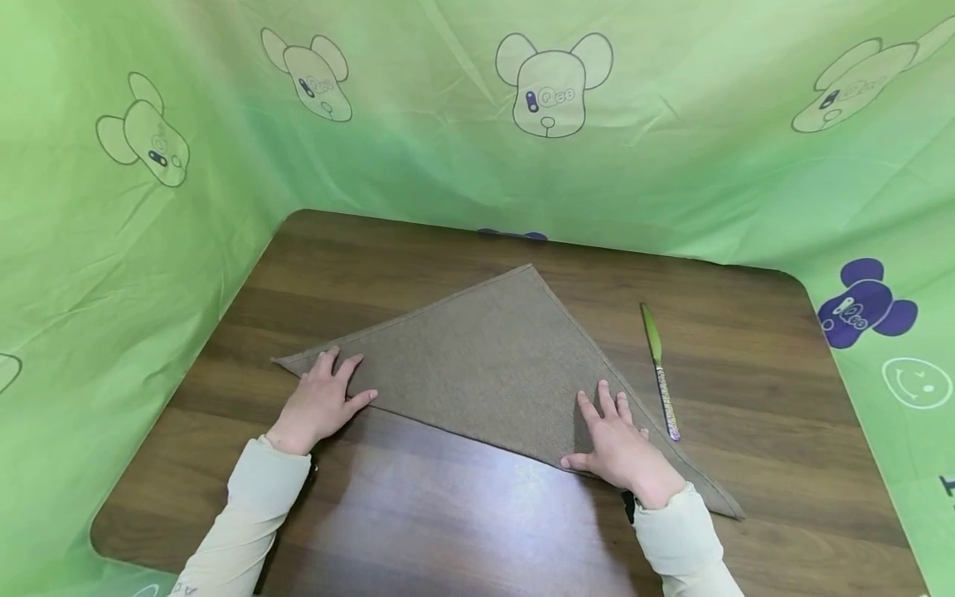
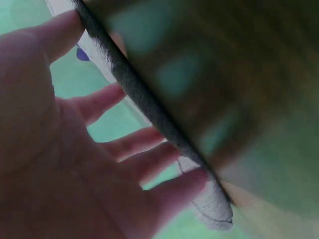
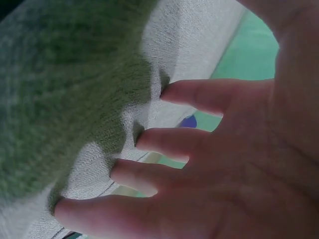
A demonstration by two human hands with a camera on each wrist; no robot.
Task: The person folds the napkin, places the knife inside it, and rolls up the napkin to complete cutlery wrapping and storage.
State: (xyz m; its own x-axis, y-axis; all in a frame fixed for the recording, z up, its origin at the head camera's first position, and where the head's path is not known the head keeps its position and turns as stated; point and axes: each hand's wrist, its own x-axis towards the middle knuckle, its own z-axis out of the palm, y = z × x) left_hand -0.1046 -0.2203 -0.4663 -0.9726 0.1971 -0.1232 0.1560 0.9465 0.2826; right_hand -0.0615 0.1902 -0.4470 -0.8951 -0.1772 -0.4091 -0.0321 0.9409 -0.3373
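Both the left hand (image 1: pixel 319 404) and the right hand (image 1: pixel 622 452) are resting, fingers spread and gripping nothing, on a triangular cloth (image 1: pixel 470 356) lying across the middle of the table (image 1: pixel 776 398), one toward each end of the cloth's long near edge, apparently steadying it flat. A knife (image 1: pixel 658 365) is lying just beyond the cloth's right side, seemingly leaving working room.

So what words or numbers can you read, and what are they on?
"Qee": on the middle pale bear face on the green curtain.
"Qee": on the purple bear face at the right.
Other bear faces: too small or faint to be sure.
Left sleeve and curtain's right edge: marks cut off, unreadable.
Cloth and knife: none I can see.
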